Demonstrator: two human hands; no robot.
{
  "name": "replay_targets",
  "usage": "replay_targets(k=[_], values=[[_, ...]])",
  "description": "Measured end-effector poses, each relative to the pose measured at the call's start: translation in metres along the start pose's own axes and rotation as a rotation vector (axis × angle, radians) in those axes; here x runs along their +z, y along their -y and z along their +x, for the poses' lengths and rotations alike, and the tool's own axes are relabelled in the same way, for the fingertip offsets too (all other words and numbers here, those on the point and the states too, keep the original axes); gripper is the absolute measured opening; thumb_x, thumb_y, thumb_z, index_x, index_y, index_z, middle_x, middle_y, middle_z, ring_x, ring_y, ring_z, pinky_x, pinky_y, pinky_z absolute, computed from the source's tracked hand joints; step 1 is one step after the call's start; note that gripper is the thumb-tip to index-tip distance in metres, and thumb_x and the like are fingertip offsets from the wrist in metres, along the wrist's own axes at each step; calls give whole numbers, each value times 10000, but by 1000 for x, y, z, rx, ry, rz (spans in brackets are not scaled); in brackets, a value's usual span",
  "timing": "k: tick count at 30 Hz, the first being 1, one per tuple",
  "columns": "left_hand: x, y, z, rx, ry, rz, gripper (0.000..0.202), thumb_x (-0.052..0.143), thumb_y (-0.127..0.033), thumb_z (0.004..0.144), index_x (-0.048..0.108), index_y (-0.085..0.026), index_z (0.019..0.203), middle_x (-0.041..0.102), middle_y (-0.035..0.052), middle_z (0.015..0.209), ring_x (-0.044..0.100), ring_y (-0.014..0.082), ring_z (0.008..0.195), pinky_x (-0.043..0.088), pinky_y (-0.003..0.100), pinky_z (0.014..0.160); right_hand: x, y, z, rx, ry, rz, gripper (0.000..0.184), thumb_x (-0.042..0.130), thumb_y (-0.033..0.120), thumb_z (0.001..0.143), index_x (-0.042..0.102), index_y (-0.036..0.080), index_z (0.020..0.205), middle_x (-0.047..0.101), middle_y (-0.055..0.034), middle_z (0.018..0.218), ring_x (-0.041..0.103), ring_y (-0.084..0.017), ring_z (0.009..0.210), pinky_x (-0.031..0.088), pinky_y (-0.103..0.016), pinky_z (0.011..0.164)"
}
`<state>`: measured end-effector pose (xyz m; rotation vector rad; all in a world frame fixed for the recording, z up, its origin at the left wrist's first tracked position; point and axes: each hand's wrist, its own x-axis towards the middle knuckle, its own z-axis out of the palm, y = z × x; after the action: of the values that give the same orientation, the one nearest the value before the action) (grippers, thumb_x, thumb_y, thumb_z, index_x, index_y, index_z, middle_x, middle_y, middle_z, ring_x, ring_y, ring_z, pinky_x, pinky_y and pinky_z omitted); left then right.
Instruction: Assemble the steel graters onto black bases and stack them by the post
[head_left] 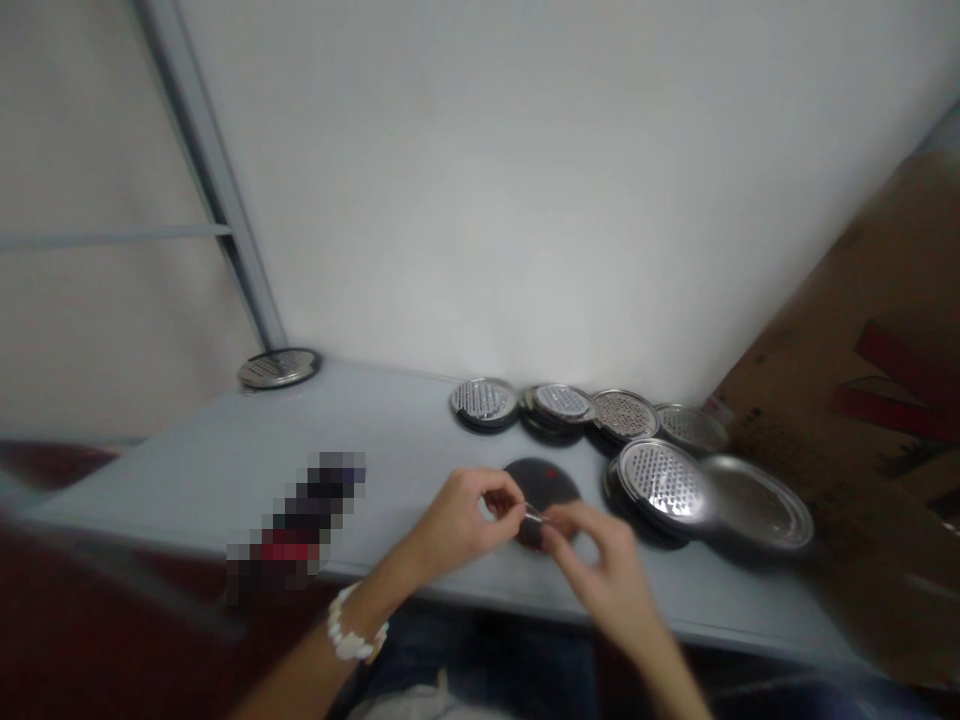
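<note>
Near the front of the grey table point(397, 420), my left hand point(472, 515) and my right hand point(600, 555) pinch opposite ends of a small, thin, shiny piece point(535, 514). Its kind is too small and blurred to make out. Below and behind the fingers lies a round black disc point(544, 478) with a red mark, partly hidden by my hands. To the right of my right hand, a round metal grater plate point(664, 480) rests on dark round pieces.
More round grater plates, one point(484, 400) in a row with several others, lie along the wall. Another grater plate point(279, 369) is at the far left corner. A round metal tray point(754, 500) and a cardboard box point(855, 400) stand right. A pixelated patch covers something front left.
</note>
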<state>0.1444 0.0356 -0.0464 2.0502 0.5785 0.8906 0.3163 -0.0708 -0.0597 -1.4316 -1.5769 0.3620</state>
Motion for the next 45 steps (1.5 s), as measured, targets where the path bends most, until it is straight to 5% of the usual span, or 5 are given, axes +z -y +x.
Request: replay_targets(k=[7,16,23,34,45], values=[[7,15,-1,40,233,164,106,663,-108,797,753,-160,812,736,7,769,642,129,706,467,196,684,-1,-8,2,11,63,-59,140,558,132,839,621,198,732,644,-10,720,601,-165,685,439,-247,625],[19,58,3,98,267,485,183,580,-147,955,758,-185,974,751,68,960,691,189,893,510,276,855,30,-60,4,26,122,-191,189,555,79,845,692,196,786,654,-61,888,635,-215,857,465,-304,755],[25,63,0,158,293,656,160,588,-164,964,740,-169,916,732,66,920,688,201,892,512,290,834,35,-66,2,-2,105,-149,214,489,42,842,616,203,904,647,-37,866,606,-203,822,461,-303,743],[25,64,0,249,279,613,162,584,-105,957,723,-171,905,746,46,918,686,189,885,504,295,848,52,-79,-23,-207,-79,-158,193,476,122,977,624,217,898,650,-56,859,584,-211,820,489,-329,725],[25,81,1,241,318,492,175,561,-61,956,689,-167,903,710,26,904,648,173,883,484,259,815,50,-80,-25,-228,-101,-181,196,518,130,981,684,218,923,684,-66,871,617,-214,814,510,-332,720]])
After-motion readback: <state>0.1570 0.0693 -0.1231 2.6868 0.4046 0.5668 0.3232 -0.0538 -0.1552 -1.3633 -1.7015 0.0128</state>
